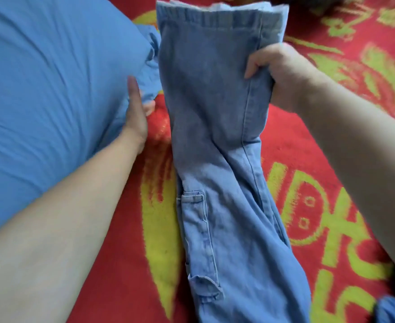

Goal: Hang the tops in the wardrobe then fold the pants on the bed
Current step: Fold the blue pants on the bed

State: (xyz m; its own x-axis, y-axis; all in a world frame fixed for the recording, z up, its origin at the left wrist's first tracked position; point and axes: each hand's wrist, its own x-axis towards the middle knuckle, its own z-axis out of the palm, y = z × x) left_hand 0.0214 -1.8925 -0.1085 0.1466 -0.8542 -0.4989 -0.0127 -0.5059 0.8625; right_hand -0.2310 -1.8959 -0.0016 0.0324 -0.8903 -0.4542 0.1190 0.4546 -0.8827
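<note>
A pair of light blue denim pants (215, 141) lies lengthwise down the middle of the bed, hems at the far end, pocketed part near me. My right hand (282, 75) grips the pants' right edge near the far end, thumb on top and fingers under the cloth. My left hand (137, 106) lies against the corner of a big blue pillow (42, 89), fingers curled into its bunched fabric, just left of the pants.
The bed is covered by a red blanket (331, 141) with yellow-green patterns. Another piece of blue cloth (392, 308) shows at the lower right corner. The pillow fills the left side.
</note>
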